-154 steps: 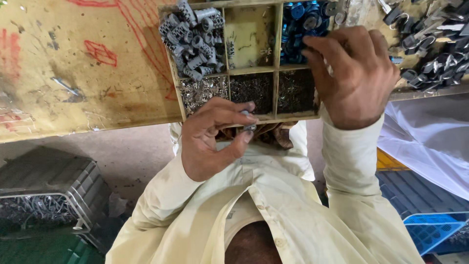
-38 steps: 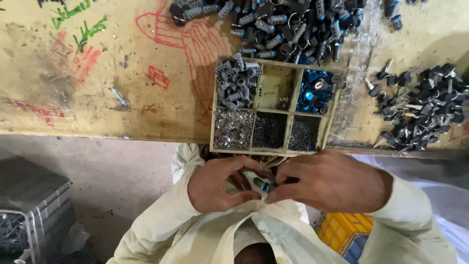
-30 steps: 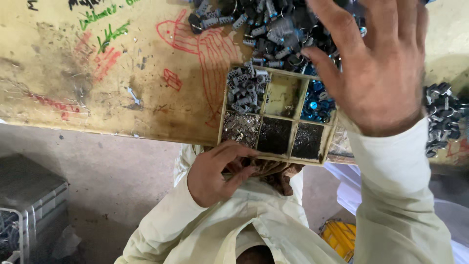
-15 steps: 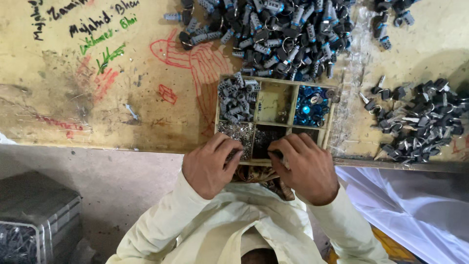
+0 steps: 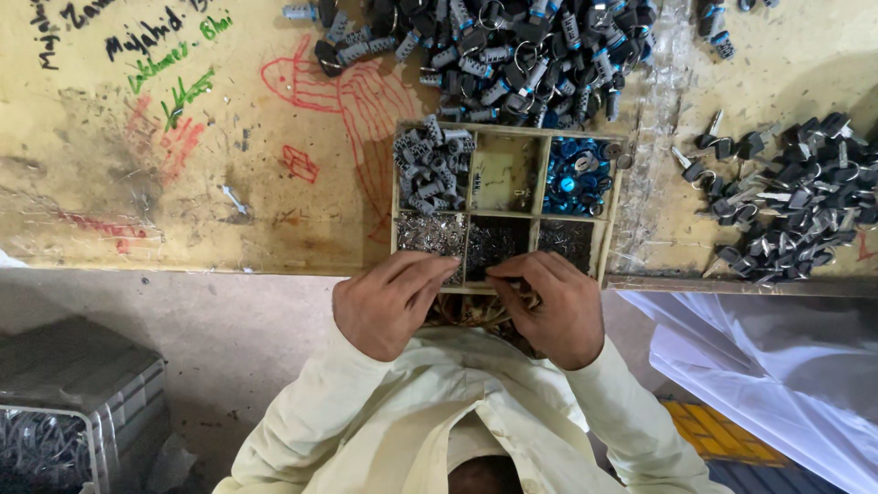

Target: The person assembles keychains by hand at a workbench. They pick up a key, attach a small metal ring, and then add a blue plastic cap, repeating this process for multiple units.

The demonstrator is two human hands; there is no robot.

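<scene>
No printed packages, labels, signs or screens are seen. Handwritten scribbles (image 5: 137,41) in black and green are marked on the yellowish tabletop (image 5: 229,210) at the upper left, with red doodles (image 5: 343,96) drawn to their right and further red marks below them. A metal crate (image 5: 73,402) of small metal parts is set at the lower left, below the table.

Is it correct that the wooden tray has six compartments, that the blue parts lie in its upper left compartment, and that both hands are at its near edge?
Not quite. In the head view the blue parts lie in the upper right compartment of the wooden tray; the upper left one holds grey parts. The rest holds: six compartments, and the left hand and right hand are at its near edge.
</scene>
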